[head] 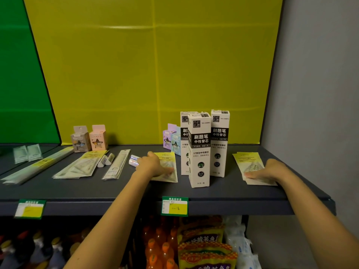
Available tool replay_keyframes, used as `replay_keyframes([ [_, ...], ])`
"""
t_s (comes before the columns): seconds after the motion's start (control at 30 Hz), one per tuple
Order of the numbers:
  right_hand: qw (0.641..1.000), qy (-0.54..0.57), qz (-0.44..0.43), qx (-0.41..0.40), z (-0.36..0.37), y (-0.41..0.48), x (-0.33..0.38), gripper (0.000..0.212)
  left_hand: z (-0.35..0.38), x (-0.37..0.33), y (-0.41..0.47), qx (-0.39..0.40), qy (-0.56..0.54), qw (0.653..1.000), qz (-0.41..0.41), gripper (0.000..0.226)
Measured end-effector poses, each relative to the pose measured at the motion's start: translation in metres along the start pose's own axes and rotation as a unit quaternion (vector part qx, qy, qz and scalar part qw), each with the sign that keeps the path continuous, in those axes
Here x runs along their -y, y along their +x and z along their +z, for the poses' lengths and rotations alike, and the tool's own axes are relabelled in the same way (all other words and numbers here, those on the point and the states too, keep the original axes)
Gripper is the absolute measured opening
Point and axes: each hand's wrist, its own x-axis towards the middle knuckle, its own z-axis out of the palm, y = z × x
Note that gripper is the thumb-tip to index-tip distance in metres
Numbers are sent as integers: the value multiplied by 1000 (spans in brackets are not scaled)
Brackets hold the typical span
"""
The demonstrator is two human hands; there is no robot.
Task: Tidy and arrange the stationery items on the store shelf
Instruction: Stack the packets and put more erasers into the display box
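Note:
My left hand [153, 165] lies flat on a yellow-topped ruler-set packet [168, 158] in the middle of the dark shelf [116, 189], fingers spread over it. My right hand [266, 169] presses flat on a small stack of the same packets [246, 158] at the shelf's right end. Between my hands stand three tall white refill boxes [200, 148]. Two small white rolls [133, 160] lie just left of my left hand. Neither hand grips anything.
Further left lie another ruler packet [81, 166], a slim ruler pack [116, 166], two white tubes [105, 161] and long packs [37, 167]. Small star boxes [89, 138] and pastel boxes [172, 138] stand at the back. Price tags [174, 206] hang on the edge; drinks and snacks sit below.

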Motion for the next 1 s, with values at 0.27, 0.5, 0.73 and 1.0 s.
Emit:
replay_keyframes([
  [0.27,997,62,6,55,-9,-9,7,86,-8,-2,-5,37,-163,985,-32,98],
  [0.5,991,100,-20,85,-13,-22,7,59,-8,6,-10,17,-214,976,-20,66],
  [0.73,955,267,-115,57,-5,-36,-9,35,-1,19,-26,3,-394,918,46,43],
  [1.0,862,469,-170,-86,-22,-83,-12,31,-19,41,-67,-120,-552,816,121,33],
])
